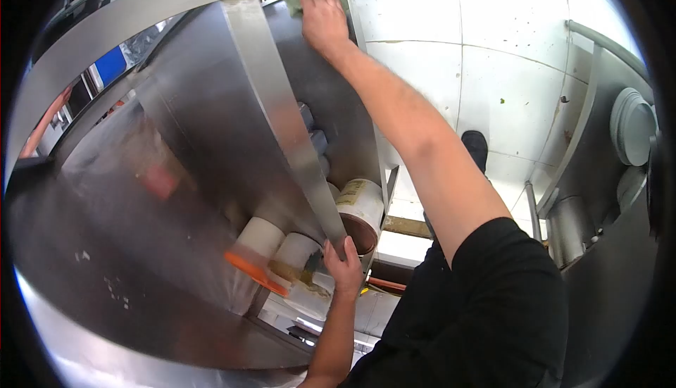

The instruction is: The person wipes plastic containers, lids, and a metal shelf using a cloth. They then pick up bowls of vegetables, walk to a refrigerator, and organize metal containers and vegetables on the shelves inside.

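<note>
At the top of the head view, my right hand presses a pale green cloth onto the dark metal shelf, near its far end. The fingers lie over the cloth and hide most of it. Lower down, my left hand grips the near end of a long metal bar, thumb and fingers on either side. Close to that hand, a white bucket with a brownish rim lies on its side. Several pale containers, one a white tub, sit left of my left hand.
An orange strip crosses in front of the tubs. White tiled floor with scattered bits runs along the right, where a dark shoe shows. Stacked plates stand on a metal shelf at far right. Another person's arm appears at far left.
</note>
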Tool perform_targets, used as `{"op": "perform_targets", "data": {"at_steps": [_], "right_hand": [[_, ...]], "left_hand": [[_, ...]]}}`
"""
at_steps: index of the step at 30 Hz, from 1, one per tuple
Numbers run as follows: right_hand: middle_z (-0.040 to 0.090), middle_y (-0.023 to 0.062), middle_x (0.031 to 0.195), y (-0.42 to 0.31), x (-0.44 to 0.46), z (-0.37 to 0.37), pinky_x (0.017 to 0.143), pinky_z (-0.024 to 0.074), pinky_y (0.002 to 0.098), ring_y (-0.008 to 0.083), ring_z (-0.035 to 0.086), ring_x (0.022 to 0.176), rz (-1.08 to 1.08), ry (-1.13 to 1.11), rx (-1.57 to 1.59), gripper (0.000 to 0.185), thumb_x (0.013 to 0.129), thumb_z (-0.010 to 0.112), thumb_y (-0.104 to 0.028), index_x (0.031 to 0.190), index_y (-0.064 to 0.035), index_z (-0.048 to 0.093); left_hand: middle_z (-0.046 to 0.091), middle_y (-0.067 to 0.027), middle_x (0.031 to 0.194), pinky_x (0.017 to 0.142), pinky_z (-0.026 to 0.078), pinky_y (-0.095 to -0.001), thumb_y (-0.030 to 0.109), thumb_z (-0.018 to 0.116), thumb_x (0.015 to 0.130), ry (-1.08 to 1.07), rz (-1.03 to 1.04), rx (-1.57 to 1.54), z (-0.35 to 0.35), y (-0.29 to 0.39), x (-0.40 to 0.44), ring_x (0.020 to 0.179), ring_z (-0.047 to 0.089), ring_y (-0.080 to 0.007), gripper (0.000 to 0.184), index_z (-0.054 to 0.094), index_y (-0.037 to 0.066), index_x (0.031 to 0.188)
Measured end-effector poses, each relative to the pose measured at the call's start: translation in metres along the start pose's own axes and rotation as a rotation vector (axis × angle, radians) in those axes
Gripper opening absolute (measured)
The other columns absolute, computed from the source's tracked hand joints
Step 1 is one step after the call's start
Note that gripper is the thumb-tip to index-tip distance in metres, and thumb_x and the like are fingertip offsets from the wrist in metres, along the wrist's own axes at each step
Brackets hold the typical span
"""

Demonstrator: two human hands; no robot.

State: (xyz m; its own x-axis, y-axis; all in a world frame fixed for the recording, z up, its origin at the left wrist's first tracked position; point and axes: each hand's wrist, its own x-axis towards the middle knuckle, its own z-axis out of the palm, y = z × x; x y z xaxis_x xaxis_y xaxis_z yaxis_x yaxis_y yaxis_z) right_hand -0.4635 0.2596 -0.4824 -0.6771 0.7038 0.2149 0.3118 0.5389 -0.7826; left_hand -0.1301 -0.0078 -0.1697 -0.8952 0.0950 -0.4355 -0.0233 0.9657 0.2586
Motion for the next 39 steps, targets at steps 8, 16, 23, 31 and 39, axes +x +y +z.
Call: {"op": "perform_targets", "data": {"at_steps": [8,16,23,31,39], "right_hand": [[0.046,0.0074,0.156,-0.053,-0.004,0.103,0.117,0.0382,0.0438,0.0255,0.040,0.145,-0.222,-0.190,-0.187,0.057,0.095,0.052,-0.018,0.150,-0.0019,0.049],[0.033,-0.0062,0.166,-0.093,0.007,0.147,0.122,0.0309,0.0366,0.0183,0.027,0.154,-0.184,-0.544,-0.122,0.054,0.101,0.052,-0.022,0.155,-0.0190,0.045],[0.053,-0.0055,0.148,-0.088,-0.069,0.100,0.114,0.0347,0.0423,0.0207,0.041,0.141,-0.418,-0.767,-0.205,0.037,0.100,0.055,-0.032,0.131,-0.0225,0.072],[0.063,0.0007,0.139,-0.041,-0.101,-0.015,0.106,0.0442,0.0421,0.0245,0.056,0.129,-0.410,-1.180,-0.265,0.029,0.096,0.062,-0.024,0.119,-0.0159,0.076],[0.063,0.0079,0.131,-0.011,0.020,-0.013,0.104,0.0486,0.0455,0.0292,0.058,0.126,-0.147,-0.571,-0.377,0.030,0.095,0.059,-0.012,0.123,-0.0144,0.069]], "left_hand": [[0.068,-0.0239,0.103,0.083,0.052,-0.0458,0.009,0.066,0.097,0.001,-0.275,-0.196,0.007,-0.029,-0.025,0.093,0.067,-0.0386,0.021,0.062,-0.008,0.109],[0.069,-0.0208,0.099,0.084,0.051,-0.0452,0.007,0.063,0.097,-0.083,-0.158,-0.210,0.002,-0.028,-0.017,0.090,0.067,-0.0384,0.016,0.066,-0.005,0.107],[0.068,-0.0311,0.109,0.094,0.048,-0.0537,0.019,0.066,0.098,0.040,-0.163,-0.118,0.013,-0.030,-0.014,0.101,0.062,-0.0511,0.030,0.067,-0.008,0.110],[0.071,-0.0181,0.100,0.080,0.052,-0.0403,0.015,0.062,0.104,0.019,0.003,-0.030,0.003,-0.015,-0.006,0.088,0.067,-0.0264,0.026,0.065,-0.009,0.112],[0.066,-0.0251,0.100,0.083,0.047,-0.0517,0.018,0.062,0.100,0.034,-0.009,-0.106,0.000,0.007,0.004,0.093,0.061,-0.0464,0.024,0.065,-0.004,0.108]]}}
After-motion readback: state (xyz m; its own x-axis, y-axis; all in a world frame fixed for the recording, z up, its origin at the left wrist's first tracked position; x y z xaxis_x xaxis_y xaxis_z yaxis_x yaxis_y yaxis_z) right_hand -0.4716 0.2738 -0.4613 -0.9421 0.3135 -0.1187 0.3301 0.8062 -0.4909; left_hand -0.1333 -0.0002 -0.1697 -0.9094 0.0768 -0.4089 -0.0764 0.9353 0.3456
